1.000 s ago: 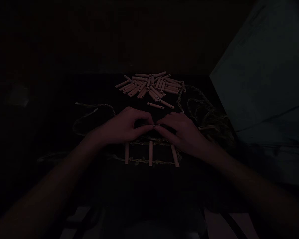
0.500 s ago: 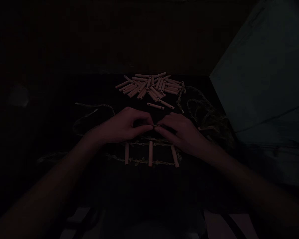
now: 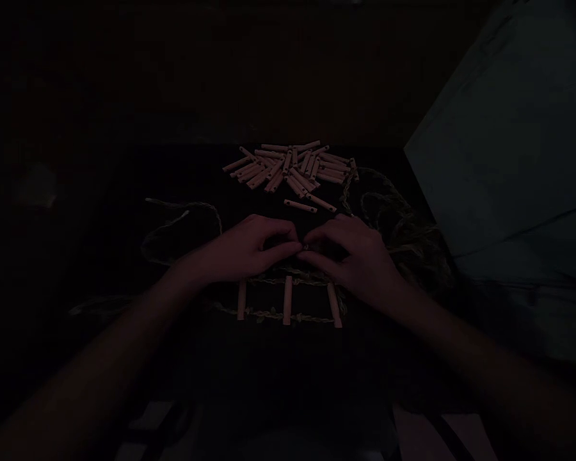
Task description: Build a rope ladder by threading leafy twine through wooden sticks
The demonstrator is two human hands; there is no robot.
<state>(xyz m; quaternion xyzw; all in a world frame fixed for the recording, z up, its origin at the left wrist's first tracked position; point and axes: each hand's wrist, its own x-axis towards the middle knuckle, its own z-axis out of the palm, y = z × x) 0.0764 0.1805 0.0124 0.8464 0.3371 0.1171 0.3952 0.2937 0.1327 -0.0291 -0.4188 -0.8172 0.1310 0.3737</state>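
Note:
The picture is very dark. My left hand (image 3: 249,248) and my right hand (image 3: 350,257) meet at the fingertips, both pinching a small thin piece (image 3: 306,246) too dark to name. Just below them lies a twine ladder (image 3: 288,299) with three pale wooden rungs between two twisted strands. Any further rungs or strand under my hands are hidden. Beyond my fingers lie two loose wooden sticks (image 3: 300,205), and farther on is a heaped pile of similar sticks (image 3: 288,168).
Loose coils of twine (image 3: 393,218) lie to the right, and a thinner loop of twine (image 3: 182,218) lies to the left. A large pale blue-grey sheet (image 3: 499,160) fills the right side. Pale patches show along the bottom edge.
Both hands have shifted slightly lower, closer to the ladder's upper strand, and my left hand has moved a little to the right. The pinched piece remains between my fingertips.

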